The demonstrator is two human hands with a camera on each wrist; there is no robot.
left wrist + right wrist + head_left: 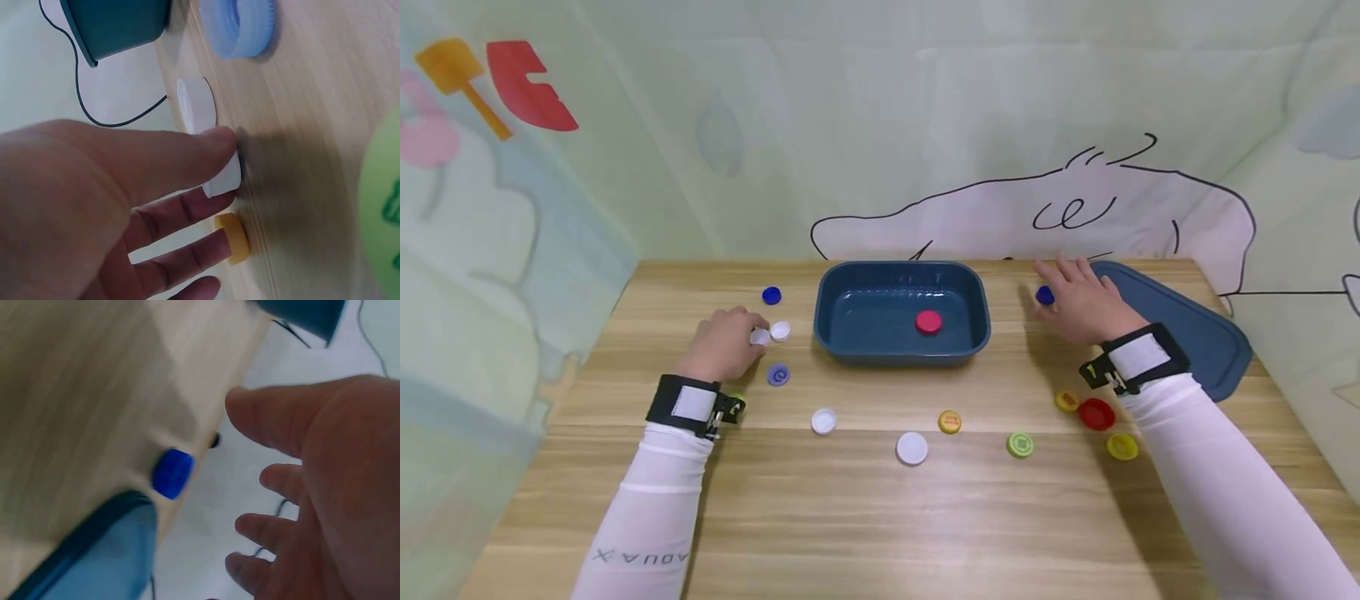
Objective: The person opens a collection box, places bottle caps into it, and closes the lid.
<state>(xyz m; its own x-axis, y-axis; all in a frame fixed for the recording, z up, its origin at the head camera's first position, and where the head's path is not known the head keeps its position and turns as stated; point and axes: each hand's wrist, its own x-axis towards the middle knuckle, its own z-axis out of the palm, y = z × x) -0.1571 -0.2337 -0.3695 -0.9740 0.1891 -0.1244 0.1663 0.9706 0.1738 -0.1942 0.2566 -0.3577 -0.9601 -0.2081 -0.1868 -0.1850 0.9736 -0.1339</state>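
Observation:
My left hand [721, 343] pinches a white bottle cap [224, 178] between thumb and index finger at the table's left. A second white cap [780, 331] lies just beside it, with a light blue cap [778, 375] nearer me and a dark blue cap [771, 296] farther back. In the left wrist view, a yellow cap [232, 238] shows past the fingers. At the back right, my right hand [1084, 302] hovers with spread fingers by a blue cap [172, 473], holding nothing. A pinkish-red cap [928, 322] lies inside the dark blue box [902, 359].
A dark blue lid [1198, 346] lies flat at the right, partly under my right hand. Toward the front are scattered caps: white [912, 448], yellow [950, 422], green [1020, 444] and red [1097, 413], among several others. A printed curtain [925, 125] hangs behind the table.

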